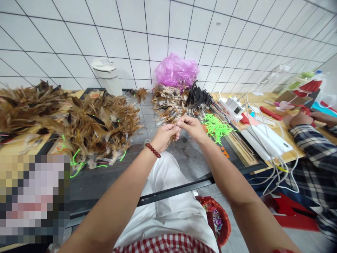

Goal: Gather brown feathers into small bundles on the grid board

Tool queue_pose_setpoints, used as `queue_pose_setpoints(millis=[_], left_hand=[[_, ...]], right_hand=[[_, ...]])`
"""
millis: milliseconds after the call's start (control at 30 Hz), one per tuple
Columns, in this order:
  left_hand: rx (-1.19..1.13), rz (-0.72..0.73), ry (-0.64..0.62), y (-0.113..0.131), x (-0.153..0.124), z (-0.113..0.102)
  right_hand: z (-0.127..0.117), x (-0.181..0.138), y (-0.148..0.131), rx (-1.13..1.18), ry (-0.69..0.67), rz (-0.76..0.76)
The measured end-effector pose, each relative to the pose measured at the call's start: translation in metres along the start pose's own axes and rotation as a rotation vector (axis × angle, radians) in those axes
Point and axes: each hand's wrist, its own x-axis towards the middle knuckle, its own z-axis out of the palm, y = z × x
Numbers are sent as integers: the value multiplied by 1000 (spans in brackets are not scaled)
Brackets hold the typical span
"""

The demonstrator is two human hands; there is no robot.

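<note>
My left hand (pixel 166 136) and my right hand (pixel 191 127) meet over the middle of the dark glass tabletop (pixel 142 151), fingertips touching. Both are closed in a pinch. Brownish feather tips (pixel 172 142) poke out below my left fingers; what my right fingertips pinch is too small to make out. Just beyond the hands lies a pile of speckled feathers (pixel 167 102), with black feathers (pixel 198 96) at its right. Bright green strings (pixel 216 128) lie beside my right wrist. To the left spreads a large heap of brown feathers (pixel 102 123), green strings trailing from its front.
A white lidded cup (pixel 106 75) and a pink plastic bag (pixel 177 70) stand along the tiled wall. Power strips (pixel 233 107), white devices (pixel 273 140) and loose cables lie right. A co-worker's hands (pixel 302 117) handle something red. Below the table edge sits a red basket (pixel 223 225).
</note>
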Motion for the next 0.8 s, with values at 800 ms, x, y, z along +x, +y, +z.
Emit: queue_pose_setpoints(millis=[800], left_hand=[[-226,161,587,3,17,-19]], right_hand=[[-25,-1,23,-1202,-121,29]])
